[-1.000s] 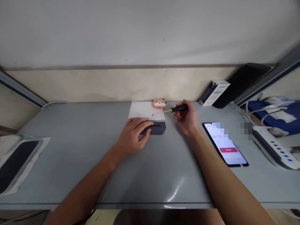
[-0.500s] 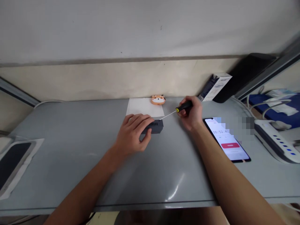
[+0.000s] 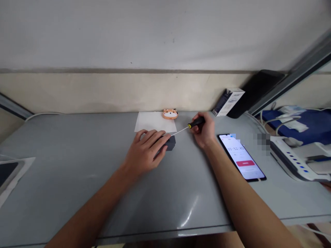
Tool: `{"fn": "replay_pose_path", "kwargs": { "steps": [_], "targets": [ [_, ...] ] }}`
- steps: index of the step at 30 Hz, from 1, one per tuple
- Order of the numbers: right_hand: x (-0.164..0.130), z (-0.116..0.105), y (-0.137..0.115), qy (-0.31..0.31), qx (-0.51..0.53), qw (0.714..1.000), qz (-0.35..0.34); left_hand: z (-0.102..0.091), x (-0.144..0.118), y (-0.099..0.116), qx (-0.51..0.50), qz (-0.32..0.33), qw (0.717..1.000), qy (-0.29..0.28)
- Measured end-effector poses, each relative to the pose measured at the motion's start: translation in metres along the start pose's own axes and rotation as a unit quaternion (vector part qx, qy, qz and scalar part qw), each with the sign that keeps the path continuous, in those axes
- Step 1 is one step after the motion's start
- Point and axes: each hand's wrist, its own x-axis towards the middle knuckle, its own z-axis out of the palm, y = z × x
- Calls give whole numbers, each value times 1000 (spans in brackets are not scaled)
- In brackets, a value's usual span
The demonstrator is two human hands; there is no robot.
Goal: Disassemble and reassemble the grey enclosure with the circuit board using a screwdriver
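Note:
A small dark grey slotted block (image 3: 171, 143) lies on the grey desk, mostly covered by my left hand (image 3: 146, 150). The fingers of that hand wrap over its top, with the thumb along the near side. My right hand (image 3: 204, 130) is closed around the black handle of a screwdriver (image 3: 197, 122) with a yellow collar. Its thin shaft slants down to the left, and the tip meets the top of the block beside my left fingertips. Whether a screw sits under the tip is too small to tell.
Behind the block lies a white sheet (image 3: 150, 121) with an orange animal-faced case (image 3: 170, 114) on it. To the right are a phone (image 3: 241, 156) showing a timer, a white power strip (image 3: 297, 162), a small carton (image 3: 229, 101) and a black cylinder (image 3: 254, 93). A framed dark panel (image 3: 9, 175) lies at far left.
The view has shifted slightly, so things appear farther left. My left fingers now cover more of the block's slotted top. The screwdriver tip stays at the block, with my right hand around the handle.

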Motion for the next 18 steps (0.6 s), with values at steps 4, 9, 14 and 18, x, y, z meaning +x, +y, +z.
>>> {"fn": "replay_pose_path", "kwargs": {
  "steps": [4, 9, 14, 18],
  "targets": [
    [2, -1, 0, 2, 11, 1000, -4, 2, 0, -2, 0, 11, 1000, -15],
    [2, -1, -1, 20, 48, 999, -1, 0, -1, -5, -10, 4, 999, -31],
    [1, 1, -1, 36, 63, 997, 3, -13, -4, -13, -153, -92, 984, -30],
    [1, 0, -1, 38, 69, 997, -6, -21, -5, -25, -284, -182, 939, -63]
  ]
}}
